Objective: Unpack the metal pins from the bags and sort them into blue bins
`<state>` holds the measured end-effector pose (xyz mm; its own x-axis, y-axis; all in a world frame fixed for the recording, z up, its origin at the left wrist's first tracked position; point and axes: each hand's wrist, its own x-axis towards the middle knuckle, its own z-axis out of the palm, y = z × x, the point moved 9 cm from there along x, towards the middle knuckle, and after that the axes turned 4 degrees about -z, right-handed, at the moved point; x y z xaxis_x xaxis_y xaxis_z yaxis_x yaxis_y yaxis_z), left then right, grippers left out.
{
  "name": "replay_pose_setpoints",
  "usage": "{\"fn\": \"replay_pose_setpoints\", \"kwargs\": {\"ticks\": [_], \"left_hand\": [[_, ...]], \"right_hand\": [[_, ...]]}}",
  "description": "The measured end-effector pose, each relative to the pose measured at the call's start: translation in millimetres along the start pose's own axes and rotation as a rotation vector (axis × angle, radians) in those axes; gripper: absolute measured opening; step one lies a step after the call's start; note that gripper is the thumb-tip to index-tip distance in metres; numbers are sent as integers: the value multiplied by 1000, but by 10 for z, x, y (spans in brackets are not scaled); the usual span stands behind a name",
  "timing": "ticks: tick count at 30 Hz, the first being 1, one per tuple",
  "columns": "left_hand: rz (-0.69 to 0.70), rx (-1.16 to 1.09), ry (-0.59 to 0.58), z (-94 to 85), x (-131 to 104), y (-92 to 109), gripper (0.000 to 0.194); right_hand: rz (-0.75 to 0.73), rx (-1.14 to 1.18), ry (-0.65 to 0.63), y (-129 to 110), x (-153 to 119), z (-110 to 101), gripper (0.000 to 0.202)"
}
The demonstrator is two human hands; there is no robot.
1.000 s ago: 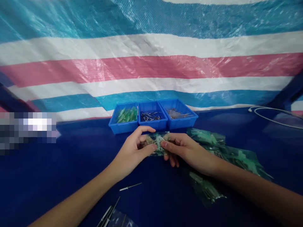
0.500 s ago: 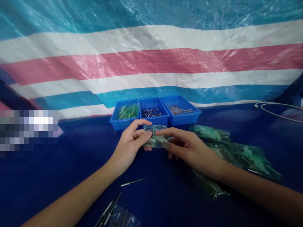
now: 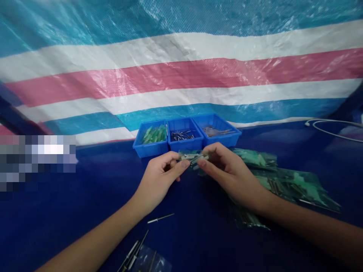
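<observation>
A small clear plastic bag with pale green and metal pieces inside is held up between both hands, in front of the blue bins. My left hand pinches its left side between thumb and fingers. On the right side, my right hand grips the bag with the thumb in front and the fingers behind, partly hidden. Filled bags of green and metal pieces lie on the blue table beside and beyond my right forearm.
Three blue bins hold green pieces, metal rivets and clear bags. One loose rivet lies near my left forearm; several more lie by a clear bag. A white cable is at right. Striped sheeting hangs behind.
My right thumb and fingers have shifted to pinch the bag's near and far sides. The bag now looks flatter and more tilted, and my left fingers have curled in more.
</observation>
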<state>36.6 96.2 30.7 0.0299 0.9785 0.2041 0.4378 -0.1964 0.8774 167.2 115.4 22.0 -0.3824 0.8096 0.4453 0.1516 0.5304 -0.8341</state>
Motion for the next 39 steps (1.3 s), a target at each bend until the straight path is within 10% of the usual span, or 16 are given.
{"fn": "replay_pose_setpoints", "kwargs": {"ticks": [15, 23, 39], "left_hand": [[144, -49, 118, -81, -42, 47, 39], [132, 38, 69, -48, 5, 77, 11], [-10, -4, 38, -20, -14, -52, 37]], "right_hand": [[193, 504, -200, 147, 31, 171, 25], [240, 543, -164, 185, 40, 163, 29], [306, 388, -172, 254, 24, 183, 36]]}}
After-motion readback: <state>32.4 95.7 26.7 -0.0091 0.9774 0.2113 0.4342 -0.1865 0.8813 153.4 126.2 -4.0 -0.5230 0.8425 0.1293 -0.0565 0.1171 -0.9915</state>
